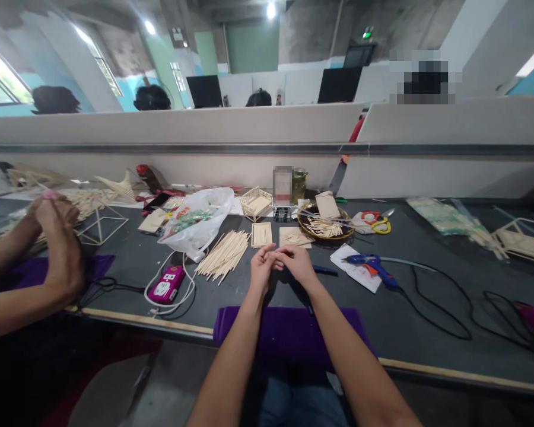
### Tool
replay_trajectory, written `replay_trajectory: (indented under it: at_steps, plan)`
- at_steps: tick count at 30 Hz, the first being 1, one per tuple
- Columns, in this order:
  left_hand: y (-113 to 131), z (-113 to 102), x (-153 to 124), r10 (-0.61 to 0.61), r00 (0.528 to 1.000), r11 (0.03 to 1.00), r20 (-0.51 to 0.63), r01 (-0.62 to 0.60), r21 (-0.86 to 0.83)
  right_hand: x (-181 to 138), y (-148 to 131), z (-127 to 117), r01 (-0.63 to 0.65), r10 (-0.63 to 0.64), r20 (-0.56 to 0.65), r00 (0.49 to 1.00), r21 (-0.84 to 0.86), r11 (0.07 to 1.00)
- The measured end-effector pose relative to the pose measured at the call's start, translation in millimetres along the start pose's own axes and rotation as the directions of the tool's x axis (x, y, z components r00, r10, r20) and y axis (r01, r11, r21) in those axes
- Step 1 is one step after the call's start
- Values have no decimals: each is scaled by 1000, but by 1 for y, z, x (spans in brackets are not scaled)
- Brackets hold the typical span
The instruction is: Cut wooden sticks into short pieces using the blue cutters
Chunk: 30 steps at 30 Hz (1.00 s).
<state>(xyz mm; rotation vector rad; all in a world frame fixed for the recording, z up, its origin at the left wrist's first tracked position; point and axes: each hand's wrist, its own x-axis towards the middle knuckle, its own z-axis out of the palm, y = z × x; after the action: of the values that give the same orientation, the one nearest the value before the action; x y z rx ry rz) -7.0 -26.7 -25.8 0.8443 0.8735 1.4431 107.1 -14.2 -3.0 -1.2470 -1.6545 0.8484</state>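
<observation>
My left hand [262, 267] and my right hand [299, 261] meet over the dark table [418, 320], fingers curled and pinched together where they touch. What they pinch is too small to make out. A purple cloth [289, 329] lies under my wrists at the table's front edge. Just left of my hands lies a loose bundle of thin wooden sticks [225, 255]. Beyond my fingers sit a small flat stick panel [261, 234] and a round woven tray [324, 224] holding more sticks.
A blue glue gun [371, 265] rests on white paper to my right, its black cord looping away. A pink power strip [167, 284], a white plastic bag [198, 222] and a small stick box [256, 203] lie left. Another person's hands [57, 237] work at far left.
</observation>
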Motion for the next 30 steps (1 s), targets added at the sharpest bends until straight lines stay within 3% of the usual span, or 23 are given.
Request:
replay_trajectory:
  at_steps: [4,6,8,10,11,14,17,21,27,30]
  plan:
    - [8,-19,6,-9,999,978,-44,18,206,10,3,-5,-37,38,-91,995,18,999]
    - [21,-42,13,133,982,889,-134,-58,454,16,4,-17,-53,46,-136,990,-54,997]
    - [39,-71,22,329,923,706,-198,-102,701,25,6,-30,-67,42,-161,986,-154,986]
    - [56,-95,31,448,862,482,-238,-8,876,35,8,-42,-92,40,-181,983,-286,954]
    - [64,-103,35,463,856,366,-230,52,929,40,9,-47,-102,45,-170,984,-346,932]
    - [78,-109,44,334,924,41,-184,181,983,52,11,-52,-96,46,-110,993,-500,861]
    - [80,-98,51,214,963,-168,-164,201,965,60,12,-50,-75,40,-71,997,-591,803]
    - [75,-90,55,160,972,-262,-174,212,942,67,18,-49,-36,11,-45,999,-601,799]
    - [76,-93,55,148,977,-285,-152,190,940,69,35,-60,4,-75,-103,992,-560,829]
    - [79,-89,54,206,969,-230,-138,185,955,68,41,-61,45,-104,-60,993,-615,788]
